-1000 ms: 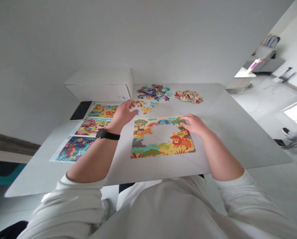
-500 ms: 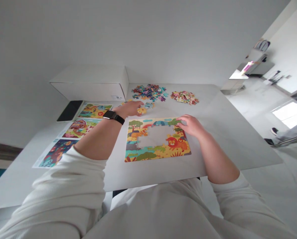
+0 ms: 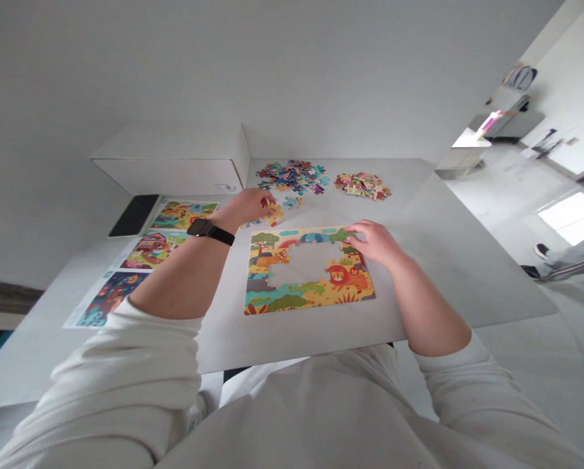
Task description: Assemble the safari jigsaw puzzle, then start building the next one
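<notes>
A partly built animal jigsaw lies flat in front of me on the white table, with a bare gap in its middle. My right hand rests on its upper right corner, fingers curled down onto the pieces there. My left hand, with a black watch on the wrist, reaches past the puzzle's top left to a few loose yellow and blue pieces; its fingers are pinched on one small piece.
Two heaps of loose pieces lie further back: a blue-purple one and a pink-yellow one. A white box stands at the back left, a black phone beside it. A sheet of reference pictures lies left. A person's foot shows far right.
My left hand has drawn back a little to the left over the loose pieces, closing on one. My right hand has stayed on the puzzle's corner.
</notes>
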